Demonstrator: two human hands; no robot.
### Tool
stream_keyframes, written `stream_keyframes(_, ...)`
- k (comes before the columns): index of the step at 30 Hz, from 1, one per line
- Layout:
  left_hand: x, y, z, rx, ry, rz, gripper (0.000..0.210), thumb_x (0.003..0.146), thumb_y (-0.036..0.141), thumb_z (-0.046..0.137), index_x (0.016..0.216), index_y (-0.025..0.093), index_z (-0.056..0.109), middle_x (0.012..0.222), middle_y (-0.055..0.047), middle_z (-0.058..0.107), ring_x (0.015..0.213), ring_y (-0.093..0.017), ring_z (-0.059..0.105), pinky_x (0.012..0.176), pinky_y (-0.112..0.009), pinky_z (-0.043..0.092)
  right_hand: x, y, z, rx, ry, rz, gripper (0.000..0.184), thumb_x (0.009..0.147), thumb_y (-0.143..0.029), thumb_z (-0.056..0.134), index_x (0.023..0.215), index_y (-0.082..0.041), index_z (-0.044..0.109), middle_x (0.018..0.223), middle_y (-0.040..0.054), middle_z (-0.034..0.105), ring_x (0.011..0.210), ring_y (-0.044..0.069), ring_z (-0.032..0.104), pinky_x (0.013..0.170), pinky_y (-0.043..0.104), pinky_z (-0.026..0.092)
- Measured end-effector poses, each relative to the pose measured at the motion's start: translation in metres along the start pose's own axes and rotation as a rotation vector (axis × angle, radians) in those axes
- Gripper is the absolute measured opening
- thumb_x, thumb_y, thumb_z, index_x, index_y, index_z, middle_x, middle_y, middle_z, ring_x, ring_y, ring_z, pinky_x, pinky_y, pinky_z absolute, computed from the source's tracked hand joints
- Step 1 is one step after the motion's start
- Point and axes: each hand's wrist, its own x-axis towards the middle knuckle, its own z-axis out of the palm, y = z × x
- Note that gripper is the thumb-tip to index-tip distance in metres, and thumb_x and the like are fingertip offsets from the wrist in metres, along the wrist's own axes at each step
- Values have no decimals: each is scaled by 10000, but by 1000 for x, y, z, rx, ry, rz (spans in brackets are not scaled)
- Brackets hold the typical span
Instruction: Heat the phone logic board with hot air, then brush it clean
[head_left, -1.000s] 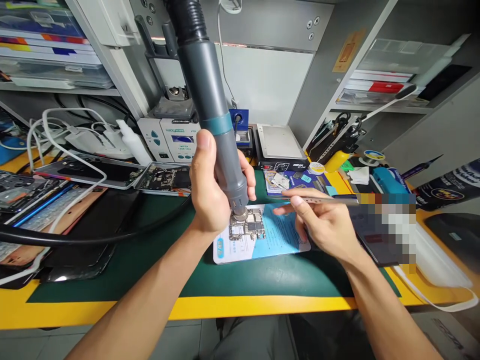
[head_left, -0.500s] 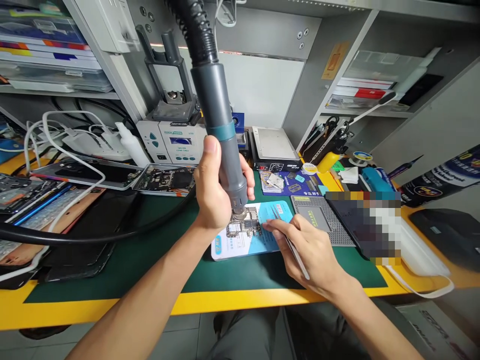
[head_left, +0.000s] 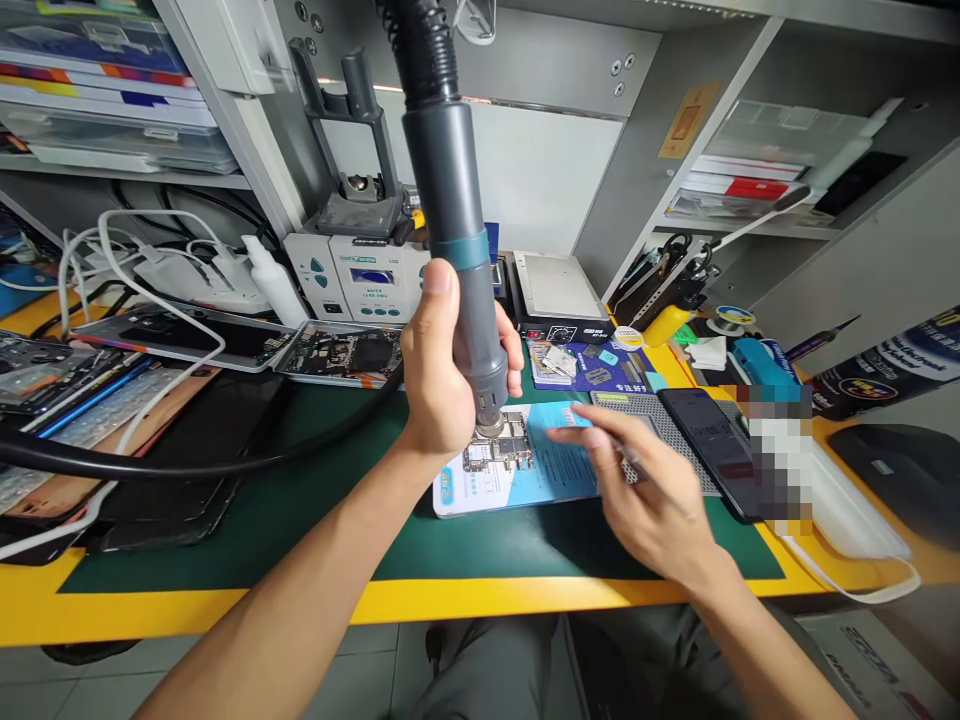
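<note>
My left hand (head_left: 442,360) is wrapped round the dark grey hot-air gun handle (head_left: 450,190), thumb up along its side. The nozzle points down over the upper left part of a small phone circuit board (head_left: 516,447); whether they touch cannot be told. Beneath the board lies a blue and white printed pad (head_left: 555,480). My right hand (head_left: 656,490), closed on slim metal tweezers (head_left: 643,465), hovers right of the board over the pad's edge. The tweezers are blurred, and their tips are hard to make out.
A perforated metal plate (head_left: 651,425) and a dark phone (head_left: 712,450) lie right of the pad. The black cable (head_left: 225,465) crosses the green mat (head_left: 300,530) on the left. A white station (head_left: 367,280) and a flat heating plate (head_left: 559,287) stand behind.
My right hand has drawn back to the right, away from the board, with the tweezers turned in it. The gun stays over the board. The whole view has shifted slightly.
</note>
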Motion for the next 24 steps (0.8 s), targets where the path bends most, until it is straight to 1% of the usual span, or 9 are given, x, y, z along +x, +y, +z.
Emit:
stream_keyframes(3,1,0,-1,-9,5,2,826,951,998,716,685,216,729,613,-62,687,475,-169,638,450,-320,504,20,1,-11,162,89,195,267,1286,-384,637,1382,-251,847,915,66,927,610,186,734,525,324,545)
stream_keyframes(5,2,-1,-2,-7,7,2,847,948,1016,702,682,212,728,608,-63,687,477,-170,646,449,-315,506,40,6,-15,470,112,461,418,1133,-622,867,951,-246,885,782,63,854,593,170,684,471,295,472)
stream_keyframes(7,3,-2,-2,-3,6,1,850,946,1017,700,676,212,723,602,-61,685,471,-170,651,446,-310,508,60,15,-15,569,62,527,718,981,-786,951,589,-246,683,732,87,800,658,189,733,475,283,477)
stream_keyframes(8,3,-2,-2,-1,7,2,842,943,1009,709,672,213,722,596,-57,681,461,-170,648,438,-308,506,68,20,-13,613,25,566,733,925,-813,982,581,-238,683,768,96,823,615,174,703,466,287,482)
stream_keyframes(10,4,-3,-2,4,10,1,813,934,977,742,663,210,726,591,-53,677,443,-169,641,420,-302,496,78,30,-6,680,-60,641,667,849,-848,1011,745,-216,825,751,80,823,515,149,633,430,286,470)
stream_keyframes(12,4,-3,-1,6,20,0,804,911,968,774,658,206,737,580,-49,668,430,-171,635,410,-300,492,79,36,1,725,-146,711,675,800,-843,1041,851,-191,876,699,68,803,461,139,598,395,276,450)
stream_keyframes(15,5,-3,1,7,32,-4,839,865,1009,798,653,200,742,576,-49,662,441,-180,648,415,-298,499,71,38,7,750,-236,774,678,767,-814,1079,789,-178,845,646,72,784,436,144,611,377,266,458)
stream_keyframes(19,4,-4,2,9,44,-17,874,823,1059,792,651,204,727,574,-47,661,446,-180,647,413,-292,503,61,33,6,763,-263,800,685,725,-798,1111,691,-201,777,640,66,793,423,143,633,371,255,477)
stream_keyframes(24,3,-7,1,28,37,-13,893,853,1076,742,663,204,727,580,-46,670,433,-170,645,413,-280,499,57,31,5,749,-297,799,681,837,-803,1049,657,-194,802,543,57,733,403,151,646,382,248,499)
